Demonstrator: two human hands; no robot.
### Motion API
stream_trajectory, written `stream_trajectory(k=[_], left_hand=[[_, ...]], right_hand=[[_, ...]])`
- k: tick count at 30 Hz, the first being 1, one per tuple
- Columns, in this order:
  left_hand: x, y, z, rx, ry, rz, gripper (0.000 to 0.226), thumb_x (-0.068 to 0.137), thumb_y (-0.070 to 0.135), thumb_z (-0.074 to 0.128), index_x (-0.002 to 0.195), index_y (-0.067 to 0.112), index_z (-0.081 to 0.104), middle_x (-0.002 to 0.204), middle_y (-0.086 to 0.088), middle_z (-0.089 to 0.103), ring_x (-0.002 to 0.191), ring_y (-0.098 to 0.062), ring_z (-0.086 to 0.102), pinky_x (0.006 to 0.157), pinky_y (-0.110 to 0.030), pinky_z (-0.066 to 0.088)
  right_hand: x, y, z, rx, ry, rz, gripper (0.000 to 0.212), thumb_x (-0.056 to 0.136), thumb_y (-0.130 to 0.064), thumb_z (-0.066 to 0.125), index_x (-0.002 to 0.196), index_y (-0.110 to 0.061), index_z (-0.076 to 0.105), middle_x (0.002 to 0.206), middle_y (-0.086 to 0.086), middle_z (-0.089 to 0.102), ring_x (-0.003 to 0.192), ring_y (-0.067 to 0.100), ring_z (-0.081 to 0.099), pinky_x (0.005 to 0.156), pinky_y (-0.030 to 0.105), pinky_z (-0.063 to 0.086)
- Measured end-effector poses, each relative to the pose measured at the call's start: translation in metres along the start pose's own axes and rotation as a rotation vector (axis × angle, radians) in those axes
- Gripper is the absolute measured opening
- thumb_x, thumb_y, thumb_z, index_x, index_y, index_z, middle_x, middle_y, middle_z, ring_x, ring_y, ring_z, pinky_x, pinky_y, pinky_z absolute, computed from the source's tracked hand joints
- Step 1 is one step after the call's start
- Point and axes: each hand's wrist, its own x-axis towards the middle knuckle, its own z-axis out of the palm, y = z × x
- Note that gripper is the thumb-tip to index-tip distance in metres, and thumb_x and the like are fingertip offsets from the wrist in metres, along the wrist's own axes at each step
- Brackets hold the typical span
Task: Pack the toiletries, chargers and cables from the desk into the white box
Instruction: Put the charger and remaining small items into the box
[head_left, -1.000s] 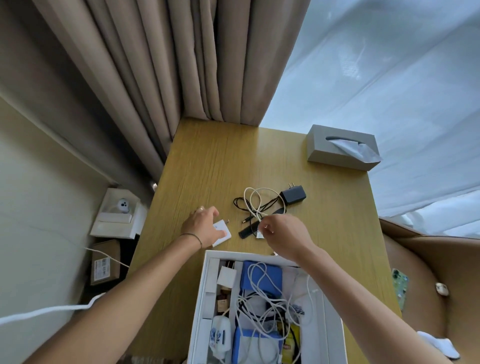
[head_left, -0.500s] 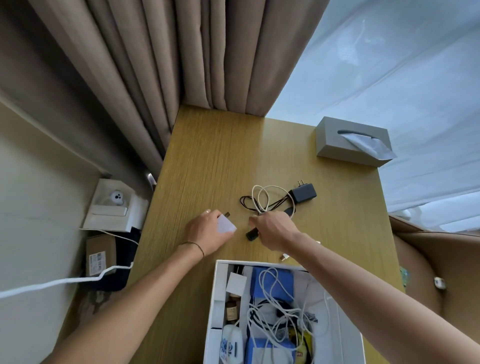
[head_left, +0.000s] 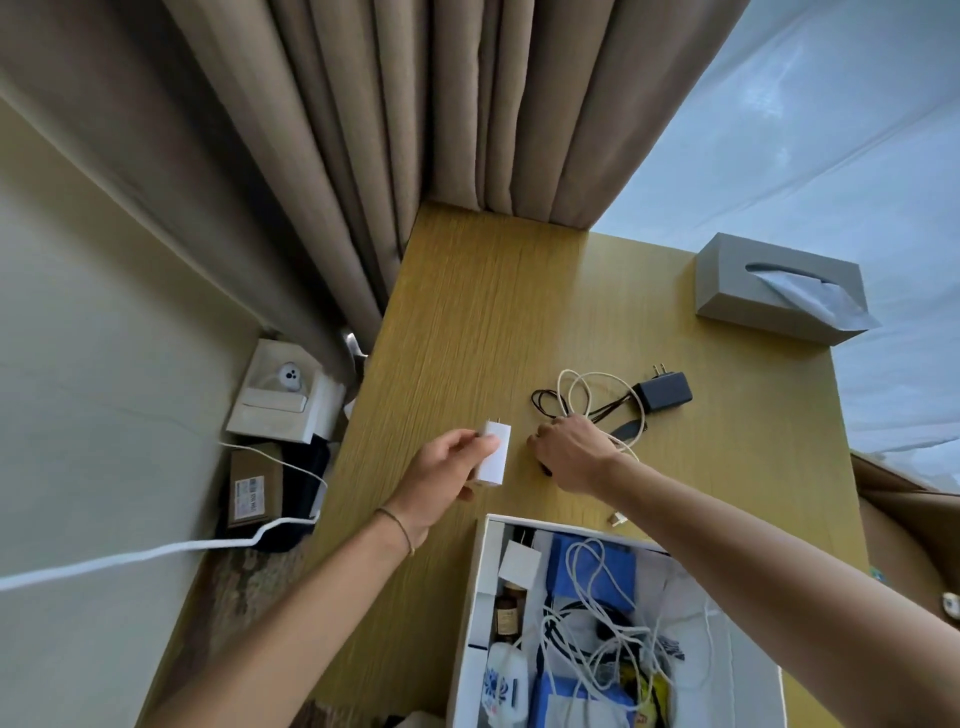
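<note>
My left hand (head_left: 441, 480) holds a white plug charger (head_left: 493, 449) just above the wooden desk (head_left: 467, 312), prongs pointing away. My right hand (head_left: 571, 452) rests fingers-down on the tangle of a white cable (head_left: 574, 387) and a black cord (head_left: 543, 402); its grip is hidden under the knuckles. The black cord leads to a black adapter (head_left: 665, 392) behind the hand. The white box (head_left: 480, 566) stands at the desk's near edge, holding blue pouches, white cables, a small brown bottle and a white bottle.
A grey tissue box (head_left: 774, 286) sits at the far right of the desk. Beige curtains (head_left: 415, 130) hang behind it. On the floor to the left are a white device on a box (head_left: 283, 395), a cardboard parcel (head_left: 254, 486) and a white cable (head_left: 130, 556).
My left hand has lifted the white charger off the desk. My right hand has moved forward onto the cable tangle. The view has shifted, so the box now sits lower right.
</note>
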Motion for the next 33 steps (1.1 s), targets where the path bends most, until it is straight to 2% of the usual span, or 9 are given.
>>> stream_trajectory(k=[8,11,15,18,20,24,28,31,33], left_hand=[[-0.024,0.021,0.014,-0.144,-0.046,0.008,0.041,0.081,0.051,0.063,0.11,0.022,0.07,0.092,0.0,0.067,0.082,-0.011,0.065,0.069,-0.029,0.052],[-0.033,0.028,0.018,-0.171,-0.056,0.027,0.04,0.075,0.052,0.068,0.105,0.026,0.071,0.089,0.004,0.068,0.079,-0.006,0.065,0.068,-0.026,0.053],[-0.043,0.032,0.02,-0.2,-0.077,0.056,0.051,0.068,0.055,0.072,0.108,0.025,0.071,0.087,0.008,0.072,0.082,-0.007,0.066,0.067,-0.024,0.054],[-0.049,0.031,0.023,-0.232,-0.071,0.07,0.037,0.075,0.047,0.072,0.105,0.025,0.073,0.085,0.009,0.072,0.082,-0.008,0.067,0.069,-0.026,0.054],[-0.052,0.031,0.027,-0.249,-0.054,0.074,0.025,0.079,0.041,0.07,0.1,0.029,0.076,0.087,0.008,0.072,0.082,-0.008,0.067,0.072,-0.028,0.056],[-0.06,0.034,0.04,-0.229,-0.05,0.062,0.046,0.078,0.042,0.067,0.116,0.014,0.067,0.093,-0.001,0.065,0.082,-0.011,0.065,0.075,-0.031,0.057],[-0.07,0.034,0.049,-0.252,-0.044,0.064,0.047,0.079,0.044,0.065,0.115,0.014,0.065,0.097,-0.007,0.059,0.088,-0.017,0.06,0.074,-0.032,0.056],[-0.079,0.028,0.054,-0.308,-0.035,0.04,0.045,0.079,0.045,0.065,0.112,0.015,0.064,0.101,-0.011,0.055,0.087,-0.021,0.06,0.068,-0.031,0.056],[-0.086,0.023,0.057,-0.332,-0.021,0.029,0.047,0.079,0.045,0.066,0.114,0.014,0.063,0.098,-0.012,0.055,0.078,-0.018,0.064,0.061,-0.029,0.056]], right_hand=[[0.002,-0.004,-0.001,0.026,0.011,-0.022,0.018,0.1,-0.018,0.055,0.112,-0.011,0.066,0.1,0.006,0.063,0.078,0.018,0.053,0.07,0.033,0.046],[-0.004,-0.005,-0.006,0.091,0.057,-0.05,0.017,0.101,-0.015,0.052,0.108,-0.01,0.067,0.098,0.006,0.068,0.085,0.021,0.063,0.076,0.036,0.053],[-0.016,-0.005,-0.021,0.355,0.227,0.006,0.012,0.097,-0.007,0.052,0.093,-0.017,0.058,0.082,0.007,0.07,0.076,0.027,0.061,0.071,0.043,0.055],[-0.03,0.002,-0.032,0.482,0.373,0.124,0.005,0.099,-0.016,0.055,0.096,-0.014,0.052,0.068,0.003,0.057,0.066,0.03,0.06,0.053,0.036,0.045],[-0.04,0.007,-0.042,0.599,0.452,0.219,0.01,0.1,-0.023,0.057,0.097,-0.013,0.053,0.067,0.003,0.06,0.061,0.031,0.061,0.05,0.035,0.045],[-0.066,0.011,-0.062,0.954,0.609,0.411,0.012,0.097,-0.027,0.065,0.097,-0.017,0.058,0.085,0.002,0.075,0.07,0.024,0.068,0.062,0.038,0.055],[-0.096,0.01,-0.072,1.329,0.77,0.554,0.014,0.093,-0.025,0.07,0.086,-0.022,0.059,0.084,-0.006,0.075,0.061,-0.003,0.06,0.057,0.027,0.046],[-0.126,0.013,-0.081,1.654,0.821,0.538,0.014,0.095,-0.019,0.069,0.087,-0.012,0.06,0.086,0.008,0.078,0.068,0.015,0.064,0.066,0.038,0.05],[-0.148,0.015,-0.087,1.773,0.858,0.497,0.013,0.096,-0.016,0.069,0.089,-0.009,0.06,0.087,0.008,0.079,0.076,0.025,0.07,0.075,0.046,0.054]])
